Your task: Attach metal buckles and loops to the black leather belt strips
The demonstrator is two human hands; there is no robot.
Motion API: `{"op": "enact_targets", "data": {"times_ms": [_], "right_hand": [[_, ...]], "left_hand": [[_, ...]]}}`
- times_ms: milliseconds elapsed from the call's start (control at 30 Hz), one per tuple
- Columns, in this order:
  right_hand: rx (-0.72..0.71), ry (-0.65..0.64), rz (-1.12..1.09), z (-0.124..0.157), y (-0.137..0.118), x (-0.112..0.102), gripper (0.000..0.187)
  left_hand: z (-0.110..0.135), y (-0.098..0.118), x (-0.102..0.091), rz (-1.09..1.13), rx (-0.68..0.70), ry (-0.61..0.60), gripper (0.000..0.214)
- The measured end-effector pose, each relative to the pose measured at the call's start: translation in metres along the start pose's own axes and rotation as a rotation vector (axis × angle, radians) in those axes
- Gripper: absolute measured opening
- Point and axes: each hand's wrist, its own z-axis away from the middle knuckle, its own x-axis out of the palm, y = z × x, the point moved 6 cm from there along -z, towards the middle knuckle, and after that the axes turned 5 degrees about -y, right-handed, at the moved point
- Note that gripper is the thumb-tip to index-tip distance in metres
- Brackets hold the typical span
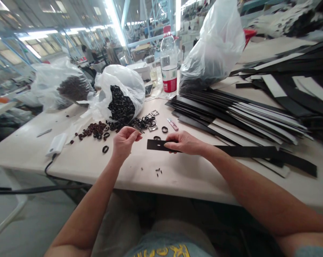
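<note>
My right hand (187, 142) grips a black belt strap (244, 151) close to its end, thumb on top; a small slot shows in that end. The strap runs off to the right under my forearm. My left hand (125, 141) is closed in a pinch on a small metal buckle (138, 129), partly hidden by the fingers. A gap separates the buckle from the strap's end. Just beyond the hands lie loose metal buckles (152, 127) and black belt loops (164, 129). Pink-handled thread snips (172, 124) rest beyond my right hand.
Stacked belt straps (204, 107) cover the right side. A bag of black loops (121, 103), a water bottle (168, 64) and another plastic bag (215, 43) stand behind. Dark brown pieces (93, 130) and a white power box (56, 144) lie left. Several tiny dark bits (158, 171) sit near the front edge.
</note>
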Motion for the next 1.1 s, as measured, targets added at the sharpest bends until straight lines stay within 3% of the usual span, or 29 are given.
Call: {"op": "enact_targets", "data": {"times_ms": [167, 333, 467, 633, 833, 1100], "right_hand": [[0.005, 0.112, 0.337, -0.003, -0.001, 0.010, 0.016], [0.023, 0.191, 0.387, -0.004, 0.000, 0.014, 0.015], [0.035, 0.288, 0.350, -0.001, 0.000, 0.004, 0.017], [0.008, 0.399, 0.290, 0.002, 0.000, -0.006, 0.019], [-0.082, 0.440, 0.279, 0.005, -0.004, -0.005, 0.020], [-0.065, 0.512, 0.530, 0.007, -0.006, -0.003, 0.024]], "left_hand": [[0.006, 0.011, 0.015, -0.049, 0.105, -0.048, 0.020], [0.016, 0.017, 0.029, -0.178, 0.134, -0.062, 0.013], [0.020, 0.021, 0.031, -0.247, 0.146, -0.051, 0.010], [0.026, 0.018, 0.034, -0.139, 0.076, -0.085, 0.012], [0.031, 0.005, 0.038, 0.087, -0.086, -0.106, 0.021], [0.032, 0.014, 0.039, 0.041, -0.058, -0.139, 0.038]]}}
